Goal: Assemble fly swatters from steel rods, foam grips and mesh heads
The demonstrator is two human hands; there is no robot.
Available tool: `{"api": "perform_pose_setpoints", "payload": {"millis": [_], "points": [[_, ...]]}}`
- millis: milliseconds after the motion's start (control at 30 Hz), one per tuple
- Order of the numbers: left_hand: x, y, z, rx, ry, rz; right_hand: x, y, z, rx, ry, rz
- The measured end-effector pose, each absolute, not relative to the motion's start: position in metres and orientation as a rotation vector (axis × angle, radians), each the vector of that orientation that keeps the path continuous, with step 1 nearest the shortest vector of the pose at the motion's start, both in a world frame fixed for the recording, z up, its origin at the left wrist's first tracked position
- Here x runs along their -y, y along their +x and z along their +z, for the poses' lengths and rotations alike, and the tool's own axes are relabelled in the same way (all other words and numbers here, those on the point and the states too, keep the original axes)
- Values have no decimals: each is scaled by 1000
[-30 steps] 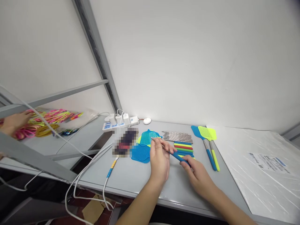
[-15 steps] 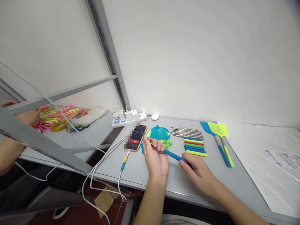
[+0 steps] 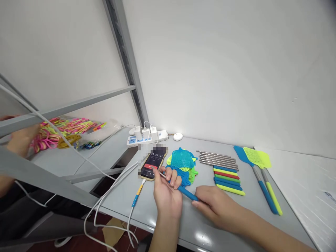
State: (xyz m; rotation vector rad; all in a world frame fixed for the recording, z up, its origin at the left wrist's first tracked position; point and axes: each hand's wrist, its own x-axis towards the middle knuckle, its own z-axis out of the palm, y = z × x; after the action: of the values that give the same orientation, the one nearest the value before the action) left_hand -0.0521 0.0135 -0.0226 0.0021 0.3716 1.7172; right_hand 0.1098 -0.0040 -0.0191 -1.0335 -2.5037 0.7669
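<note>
My left hand (image 3: 168, 194), palm up, has its fingers curled round a thin metal rod (image 3: 163, 175) whose tip points toward the phone. A blue fly swatter handle (image 3: 187, 193) continues from that rod, and my right hand (image 3: 216, 204) is closed on its lower end, hiding the end itself. Just beyond my left hand lies a pile of blue, yellow and green swatter heads (image 3: 181, 159). Several bare metal rods (image 3: 217, 159) rest side by side, with a row of coloured handles (image 3: 228, 180) in front of them. To the right are two assembled fly swatters (image 3: 262, 178).
A phone (image 3: 154, 161) showing a timer lies left of the pile, its cable (image 3: 131, 217) hanging off the table edge. Behind stands a power strip (image 3: 147, 139). A metal frame (image 3: 126, 63) separates another table, where a person's arm (image 3: 23, 140) is beside colourful items.
The view has shifted, so the table items appear lower and further right. My hands are closer together, with less blue handle showing between them. The phone timer has advanced one second.
</note>
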Motion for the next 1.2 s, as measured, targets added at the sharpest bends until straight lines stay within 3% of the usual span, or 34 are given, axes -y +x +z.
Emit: {"api": "perform_pose_setpoints", "payload": {"millis": [500,767,1200], "points": [[-22,-60,-30,-446,-78,1704,-36,102,-23,2802,-753,486],[-15,-52,-26,-620,-21,1763,-94,116,-43,2749,-922,-4],[-20,-55,-34,-481,-114,1626,-73,115,-45,2754,-1003,-54]]}}
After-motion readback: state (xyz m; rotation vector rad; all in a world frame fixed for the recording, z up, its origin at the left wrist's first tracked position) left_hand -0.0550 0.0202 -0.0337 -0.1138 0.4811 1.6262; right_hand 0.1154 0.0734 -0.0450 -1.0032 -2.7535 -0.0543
